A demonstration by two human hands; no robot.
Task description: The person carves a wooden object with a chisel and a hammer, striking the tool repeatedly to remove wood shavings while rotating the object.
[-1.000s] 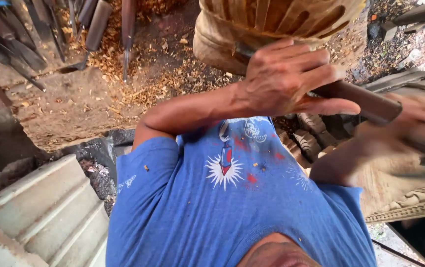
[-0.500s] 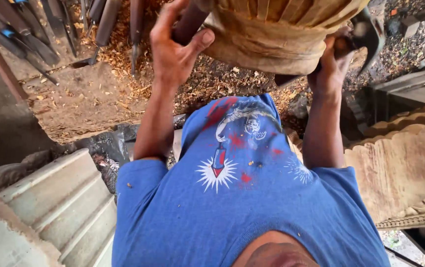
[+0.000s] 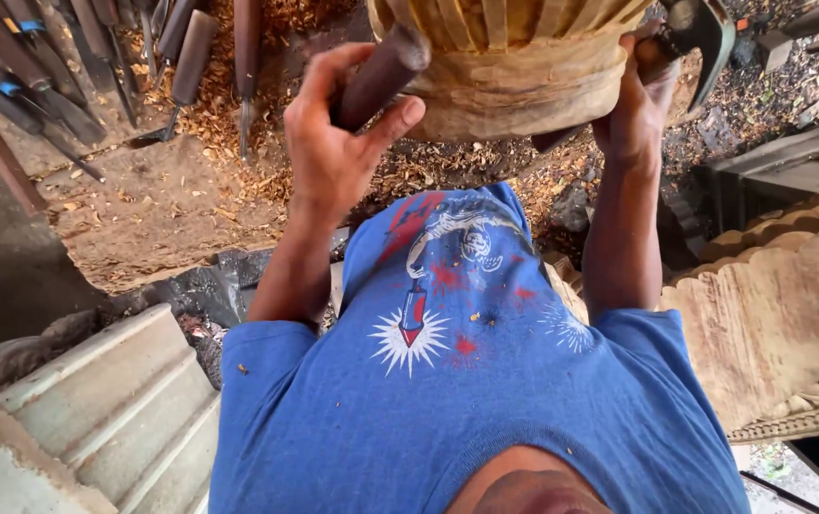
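Far out to the left of my left hand, the row of chisels (image 3: 67,67) lies on the shaving-strewn ground, untouched across all three views. My left hand (image 3: 333,152) is closed around a dark wooden tool handle (image 3: 381,76), thumb on the right side, fingers curled over; the working end goes up behind the carved wooden block (image 3: 514,67) and I cannot see its tip. A second ago this hand sat lower and further right, crossing in front of my chest; half a second ago it had already come up to the block, and now it is a little higher and tighter against the ribbed lower edge. The block itself sits between my two hands, above my blue shirt (image 3: 466,381), about where it was. My right hand (image 3: 633,114) grips a hammer (image 3: 700,33), its dark claw head poking out just right of the block; earlier this arm was blurred and low to the right, now it is raised and steady. Judgement: both tools have been brought onto the block, so carving is set up again.
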